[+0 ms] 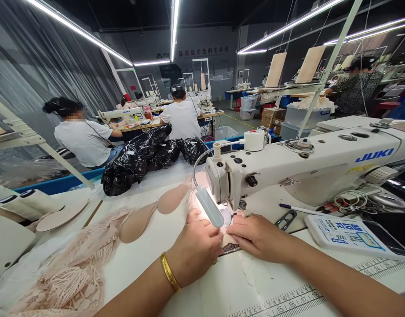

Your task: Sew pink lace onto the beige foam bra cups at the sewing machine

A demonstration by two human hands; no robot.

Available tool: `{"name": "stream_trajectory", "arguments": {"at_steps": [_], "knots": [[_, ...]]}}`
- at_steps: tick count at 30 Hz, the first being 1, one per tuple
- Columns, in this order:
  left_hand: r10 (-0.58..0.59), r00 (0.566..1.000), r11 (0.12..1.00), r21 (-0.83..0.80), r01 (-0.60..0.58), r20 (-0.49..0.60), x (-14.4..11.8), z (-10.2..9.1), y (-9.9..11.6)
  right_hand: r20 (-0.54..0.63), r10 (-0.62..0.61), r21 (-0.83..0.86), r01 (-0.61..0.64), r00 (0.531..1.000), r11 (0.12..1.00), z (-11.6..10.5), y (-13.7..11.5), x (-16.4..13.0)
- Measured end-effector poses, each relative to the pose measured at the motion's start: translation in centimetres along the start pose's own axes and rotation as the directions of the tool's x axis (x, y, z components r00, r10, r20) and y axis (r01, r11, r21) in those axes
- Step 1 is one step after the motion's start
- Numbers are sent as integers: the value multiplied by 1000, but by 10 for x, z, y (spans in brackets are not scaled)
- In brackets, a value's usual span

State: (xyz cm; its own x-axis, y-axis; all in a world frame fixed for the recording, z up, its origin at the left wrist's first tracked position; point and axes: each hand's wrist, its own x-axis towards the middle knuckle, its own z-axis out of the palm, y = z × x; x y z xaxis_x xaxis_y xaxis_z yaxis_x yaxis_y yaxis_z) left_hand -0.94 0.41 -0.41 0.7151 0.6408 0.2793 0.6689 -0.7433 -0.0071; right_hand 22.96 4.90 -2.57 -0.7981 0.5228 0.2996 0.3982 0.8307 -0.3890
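My left hand [194, 248], with a gold bangle on the wrist, presses down on a small piece of pink lace fabric [229, 245] at the needle of a white JUKI sewing machine [308, 165]. My right hand [257, 235] lies flat on the same piece from the right side. Both hands sit just in front of the presser foot, under the machine's small lamp [209, 207]. A chain of beige bra cups [146, 215] trails off to the left behind the needle, toward a heap of pink lace [73, 273].
Black thread snips [286, 219] and a pen [301, 209] lie right of the needle, next to a blue-printed white box [347, 233]. Black plastic bags [146, 154] sit at the table's far edge. Other people sew at tables beyond. A ruler strip [288, 301] marks the front edge.
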Motion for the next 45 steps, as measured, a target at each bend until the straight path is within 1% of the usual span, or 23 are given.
{"name": "stream_trajectory", "arguments": {"at_steps": [5,11,14,16,17,18,21,23,24,25,27,29,30,32,35,37,39,40,41,42,43,44,45], "knots": [[-31,999,1000,0,31,16,6,4,-12,-42,62,-55,-64,997,996,6,3,4],[-68,997,998,-6,68,40,12,5,-21,-29,157,-123,-160,987,979,9,5,7],[-113,991,992,-55,117,74,17,-1,-25,-33,158,-126,-161,987,979,9,4,8],[-208,975,975,-63,213,76,25,-12,-35,-33,159,-137,-162,987,977,10,4,7],[-282,958,957,-55,285,53,31,-19,-44,-31,160,-143,-163,987,976,10,4,7],[-374,927,926,-40,375,13,39,-26,-55,-30,162,-148,-165,986,975,10,4,7],[-617,782,786,-20,618,-91,67,-40,-94,-31,161,-147,-163,987,976,11,5,8],[-728,683,685,-12,729,-63,83,-37,-116,-36,158,-145,-162,987,976,11,6,7],[-762,647,648,-7,762,-29,89,-32,-123,-36,157,-146,-161,987,976,11,6,7],[-782,623,623,-3,782,7,93,-25,-128,-33,156,-149,-159,987,976,11,7,7],[-791,610,610,-8,792,49,96,-11,-129,-26,152,-156,-154,988,976,11,8,6],[-785,620,619,-32,785,24,94,-3,-126,-32,141,-157,-144,989,977,12,9,4],[-786,619,618,-48,784,-12,92,-4,-125,-42,134,-152,-139,990,979,12,10,4],[-803,584,594,-86,800,-119,86,-17,-126,-56,125,-140,-132,991,981,11,10,3],[-833,459,521,-162,838,-308,68,-55,-131,-37,135,-132,-139,990,981,10,10,3],[-833,385,491,-213,845,-396,45,-80,-127,-25,141,-134,-143,990,981,10,10,3],[-834,345,484,-268,833,-431,16,-91,-111,-28,139,-133,-142,990,981,11,11,3],[-841,345,494,-331,804,-418,0,-90,-100,-33,139,-131,-142,990,981,12,11,3],[-832,370,520,-349,780,-413,-15,-84,-86,-38,138,-128,-142,990,982,12,11,3],[-795,454,583,-300,755,-403,-28,-76,-72,-41,138,-125,-142,990,982,13,12,3],[-707,562,680,-194,707,-429,-40,-66,-58,-46,138,-121,-143,989,982,13,12,4],[-586,680,771,-45,635,-440,-49,-54,-45,-50,138,-118,-143,989,983,13,12,4],[-467,788,844,65,533,-402,-55,-44,-34,-52,136,-114,-142,989,983,13,12,4]]}}
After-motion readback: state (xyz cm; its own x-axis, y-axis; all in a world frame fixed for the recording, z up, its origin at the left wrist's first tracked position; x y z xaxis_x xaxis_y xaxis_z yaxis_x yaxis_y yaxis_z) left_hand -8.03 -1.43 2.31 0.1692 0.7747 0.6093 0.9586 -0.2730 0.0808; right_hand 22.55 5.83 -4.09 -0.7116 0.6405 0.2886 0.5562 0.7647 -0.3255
